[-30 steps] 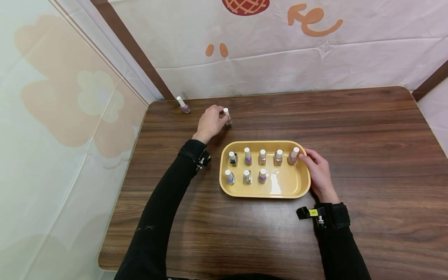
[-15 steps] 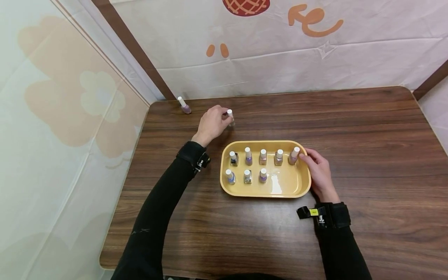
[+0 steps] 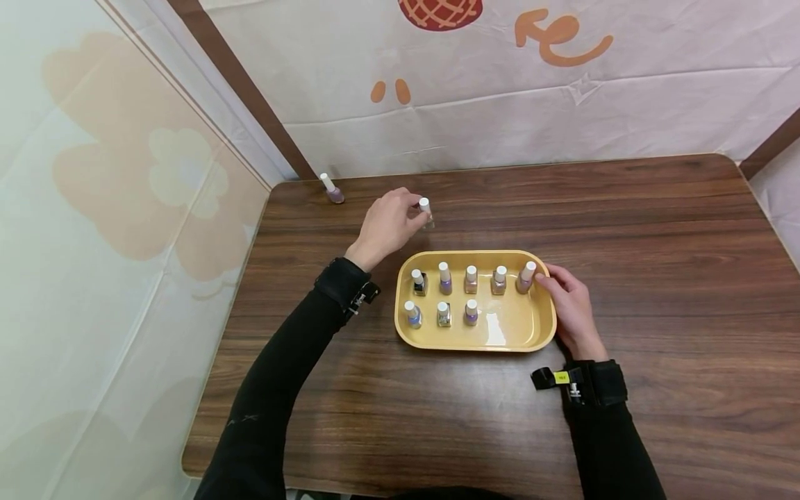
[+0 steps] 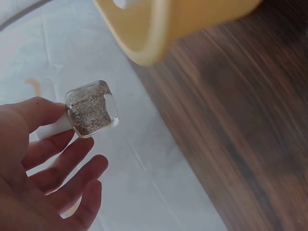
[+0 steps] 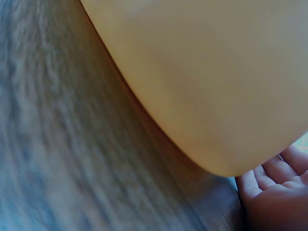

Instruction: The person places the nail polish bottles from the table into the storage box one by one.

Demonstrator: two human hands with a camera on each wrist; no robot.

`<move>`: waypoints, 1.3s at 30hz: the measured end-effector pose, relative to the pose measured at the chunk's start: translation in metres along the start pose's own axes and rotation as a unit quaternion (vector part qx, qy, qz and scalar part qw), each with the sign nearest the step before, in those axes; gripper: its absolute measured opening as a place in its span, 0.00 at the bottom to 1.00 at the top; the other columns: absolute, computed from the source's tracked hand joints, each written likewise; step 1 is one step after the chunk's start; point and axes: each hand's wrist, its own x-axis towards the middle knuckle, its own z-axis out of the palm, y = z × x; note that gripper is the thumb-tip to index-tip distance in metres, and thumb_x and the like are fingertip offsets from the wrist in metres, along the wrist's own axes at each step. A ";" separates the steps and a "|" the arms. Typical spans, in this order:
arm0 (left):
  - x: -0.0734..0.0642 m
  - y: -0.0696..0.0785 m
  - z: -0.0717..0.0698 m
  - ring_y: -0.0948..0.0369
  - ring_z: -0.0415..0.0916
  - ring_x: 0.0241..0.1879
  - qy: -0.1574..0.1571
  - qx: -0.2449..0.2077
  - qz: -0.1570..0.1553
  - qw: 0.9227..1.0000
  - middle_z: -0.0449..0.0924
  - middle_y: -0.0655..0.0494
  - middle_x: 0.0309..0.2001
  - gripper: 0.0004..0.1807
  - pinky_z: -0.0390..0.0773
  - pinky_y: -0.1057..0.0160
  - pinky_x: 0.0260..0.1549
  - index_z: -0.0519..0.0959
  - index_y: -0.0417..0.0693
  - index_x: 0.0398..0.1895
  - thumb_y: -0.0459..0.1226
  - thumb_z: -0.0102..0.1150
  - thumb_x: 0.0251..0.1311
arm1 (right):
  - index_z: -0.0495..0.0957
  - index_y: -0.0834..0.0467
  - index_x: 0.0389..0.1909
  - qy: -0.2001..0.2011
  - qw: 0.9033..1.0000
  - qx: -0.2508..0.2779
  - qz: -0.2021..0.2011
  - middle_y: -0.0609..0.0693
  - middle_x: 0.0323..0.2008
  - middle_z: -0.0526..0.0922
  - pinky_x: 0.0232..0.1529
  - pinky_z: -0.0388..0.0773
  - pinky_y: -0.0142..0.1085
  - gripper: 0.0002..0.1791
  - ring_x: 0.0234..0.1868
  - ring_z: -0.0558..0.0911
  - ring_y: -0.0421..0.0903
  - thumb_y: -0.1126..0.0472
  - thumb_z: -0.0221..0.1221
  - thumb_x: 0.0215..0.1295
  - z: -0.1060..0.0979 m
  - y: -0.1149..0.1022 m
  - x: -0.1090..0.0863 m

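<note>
My left hand (image 3: 386, 226) pinches a nail polish bottle by its white cap (image 3: 424, 204) above the table, beyond the tray's back left corner. In the left wrist view the bottle (image 4: 90, 109) is clear glass with silvery-gold glitter inside, its base pointing away from the palm. My right hand (image 3: 573, 311) grips the right end of a yellow tray (image 3: 523, 321), thumb at the rim and fingers along the outer wall. Several white-capped nail polish bottles stand in the tray in two rows; the front row ends around the middle, with bare tray to its right.
A mauve nail polish bottle (image 3: 334, 193) stands near the back left corner of the brown wooden table (image 3: 662, 278). White printed cloth (image 3: 500, 125) hangs behind the table's back edge, and another sheet hangs at the left.
My left hand has moved to the right with the glitter nail polish bottle. My right hand keeps its hold on the tray, and the bottles in it stay put.
</note>
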 end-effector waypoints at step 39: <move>-0.034 0.076 -0.017 0.58 0.78 0.39 -0.005 0.028 0.140 0.990 0.84 0.52 0.41 0.14 0.73 0.64 0.34 0.84 0.45 0.46 0.43 0.55 0.66 | 0.78 0.51 0.48 0.000 1.000 -0.005 -0.001 0.41 0.44 0.78 0.41 0.79 0.25 0.11 0.43 0.80 0.34 0.55 0.61 0.66 -0.002 0.001 0.002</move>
